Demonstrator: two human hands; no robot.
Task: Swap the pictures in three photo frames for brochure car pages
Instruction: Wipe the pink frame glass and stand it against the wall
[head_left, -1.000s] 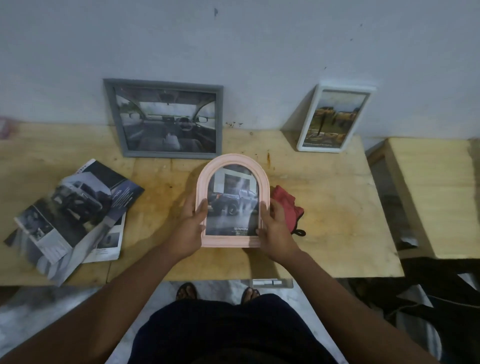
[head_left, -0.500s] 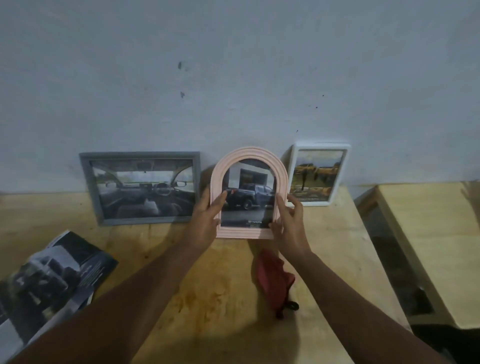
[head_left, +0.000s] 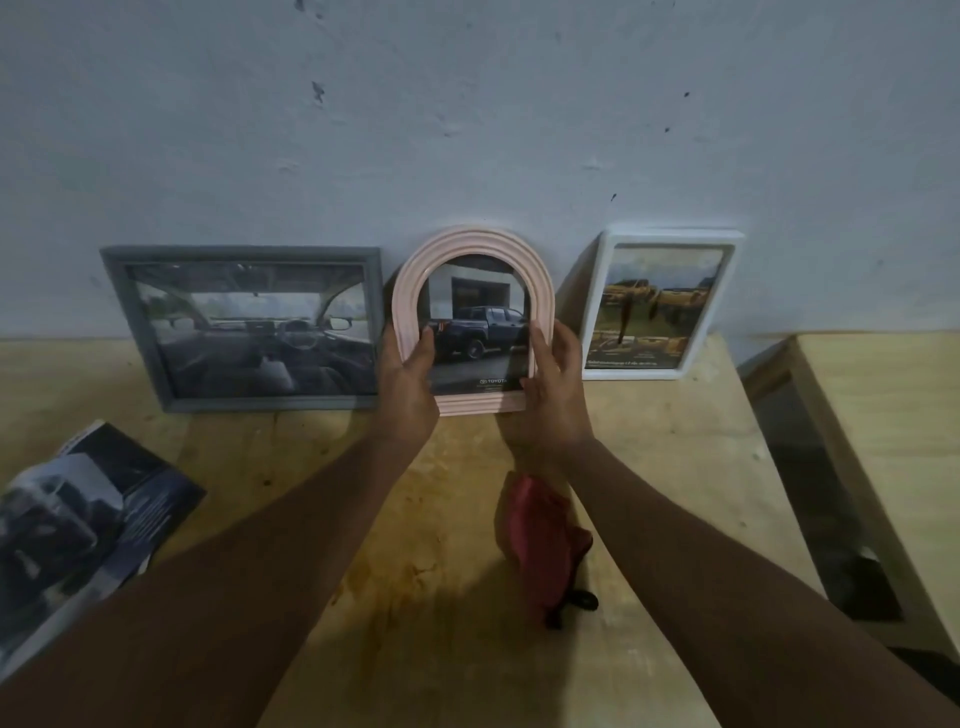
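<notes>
A pink arched frame (head_left: 470, 249) with a dark pickup picture stands against the wall at the back of the wooden table (head_left: 649, 467). My left hand (head_left: 408, 384) grips its left edge, thumb on the front. My right hand (head_left: 553, 384) holds its right edge and lower corner. Left of it leans a grey frame (head_left: 244, 254) showing a car interior. To its right leans a white frame (head_left: 727, 291) with yellow trucks. An open car brochure (head_left: 78, 519) lies at the table's left.
A red cloth pouch (head_left: 540, 540) with a black loop lies on the table under my right forearm. A second wooden table (head_left: 893, 441) stands at the right across a dark gap. The pale wall (head_left: 467, 130) rises right behind the frames.
Both hands carried the pink frame from the middle of the table away to the wall, between the grey and white frames. The view tilted up and closer.
</notes>
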